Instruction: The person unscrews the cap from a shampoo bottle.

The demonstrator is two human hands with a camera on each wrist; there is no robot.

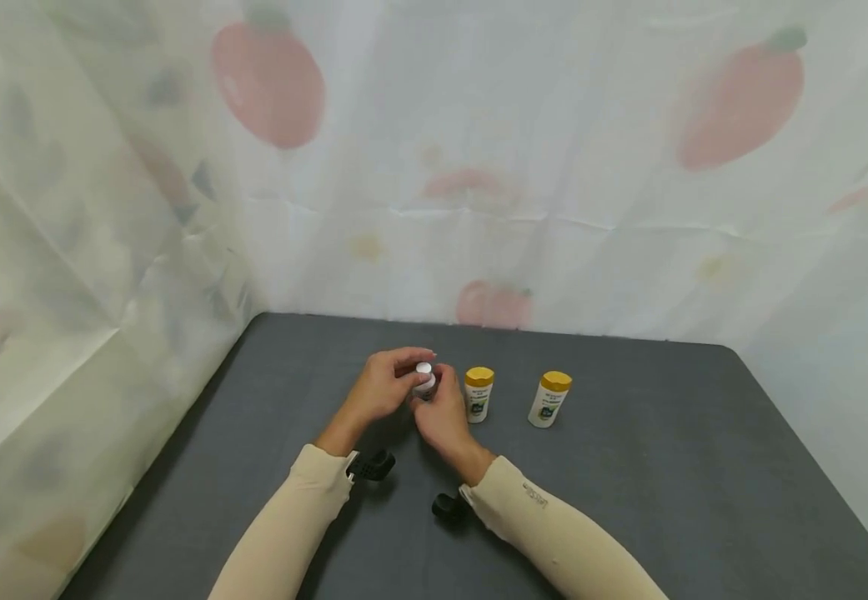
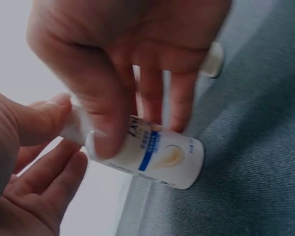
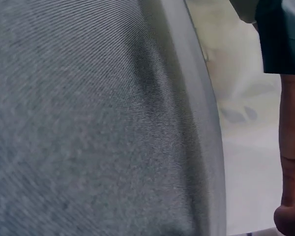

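Observation:
Both hands meet at a small white bottle [image 1: 424, 384], held nearly upright at the middle of the table with its white top [image 1: 423, 367] upward. My right hand [image 1: 445, 416] grips its body from the right, thumb and fingers wrapped round it. From the left, my left hand [image 1: 383, 386] pinches the bottle's top. Seen close in the left wrist view, the bottle [image 2: 169, 160] bears a printed label with a blue band, and its narrower end is partly hidden by fingers. In the right wrist view only part of a hand [image 3: 292, 142] shows, and no bottle.
Just right of my right hand stands a white bottle with a yellow cap [image 1: 479, 393]. A similar yellow-capped bottle [image 1: 549, 400] stands farther right. The dark grey table [image 1: 666, 467] ends at a pale curtain [image 1: 591, 167] printed with fruit.

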